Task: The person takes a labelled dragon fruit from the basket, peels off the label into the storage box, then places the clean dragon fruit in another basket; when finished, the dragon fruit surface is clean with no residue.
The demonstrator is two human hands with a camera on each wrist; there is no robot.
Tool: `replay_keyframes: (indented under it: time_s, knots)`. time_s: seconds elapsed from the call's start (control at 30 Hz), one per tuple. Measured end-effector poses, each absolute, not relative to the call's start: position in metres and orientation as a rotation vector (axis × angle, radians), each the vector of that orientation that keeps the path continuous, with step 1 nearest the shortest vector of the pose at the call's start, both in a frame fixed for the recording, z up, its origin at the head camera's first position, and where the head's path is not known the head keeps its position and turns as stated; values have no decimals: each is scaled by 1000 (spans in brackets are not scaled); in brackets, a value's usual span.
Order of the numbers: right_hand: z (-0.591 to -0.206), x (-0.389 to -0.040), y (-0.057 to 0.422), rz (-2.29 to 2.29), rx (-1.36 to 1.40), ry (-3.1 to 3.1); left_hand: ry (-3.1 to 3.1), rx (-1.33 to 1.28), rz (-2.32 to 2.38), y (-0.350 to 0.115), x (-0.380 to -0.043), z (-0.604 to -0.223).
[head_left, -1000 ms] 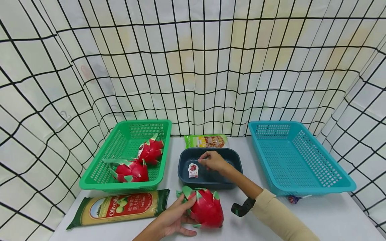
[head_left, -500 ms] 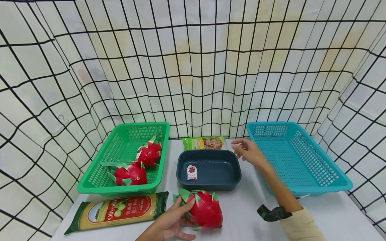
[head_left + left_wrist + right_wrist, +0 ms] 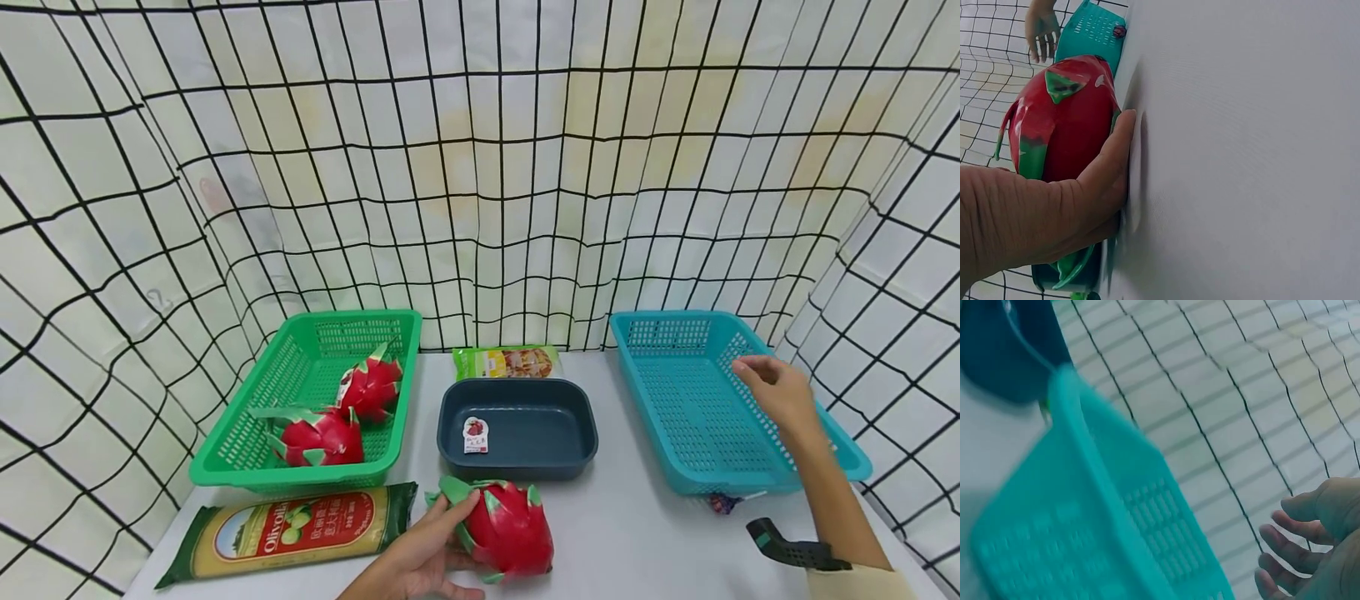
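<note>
My left hand [image 3: 431, 546] holds a red dragon fruit [image 3: 513, 529] with green leafy tips, low on the white table; its thumb lies across the leafy end. From the left wrist view, the hand [image 3: 1066, 206] wraps the fruit's side close to the tabletop. Over the right part of the blue basket [image 3: 697, 408] is my right hand [image 3: 780, 392], fingers loosely bent and nothing in them. The right wrist view shows those fingers [image 3: 1294, 553] apart, beyond the basket's wall. Behind the held fruit sits a dark blue tray [image 3: 540, 433] with a dragon-fruit sticker [image 3: 476, 435] inside.
At left, a green basket [image 3: 300, 479] contains two dragon fruits [image 3: 371, 387]. An Olivoila pasta bag [image 3: 300, 533] lies before it. A green food packet [image 3: 517, 363] is behind the tray. A lollipop [image 3: 723, 503] lies by the blue basket's front. Black-netted white walls enclose the table.
My right hand has moved right, from above the dark tray past its edge to over the blue basket. My left hand has kept its hold on the dragon fruit in place.
</note>
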State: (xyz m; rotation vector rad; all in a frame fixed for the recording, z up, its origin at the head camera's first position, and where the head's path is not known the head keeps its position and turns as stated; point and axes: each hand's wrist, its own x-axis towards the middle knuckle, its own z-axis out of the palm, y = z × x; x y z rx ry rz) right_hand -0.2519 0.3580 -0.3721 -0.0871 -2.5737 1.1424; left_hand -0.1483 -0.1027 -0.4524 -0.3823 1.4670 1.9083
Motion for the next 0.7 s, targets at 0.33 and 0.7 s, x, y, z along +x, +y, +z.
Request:
replay_keyframes:
  time_s: [0.33, 0.7]
  knots:
    - [-393, -244, 424, 885, -562, -2650, 1530, -413, 1873, -101, -146, -451]
    - [-409, -234, 443, 913, -779, -2702, 1582, -401, 1885, -97, -144, -456]
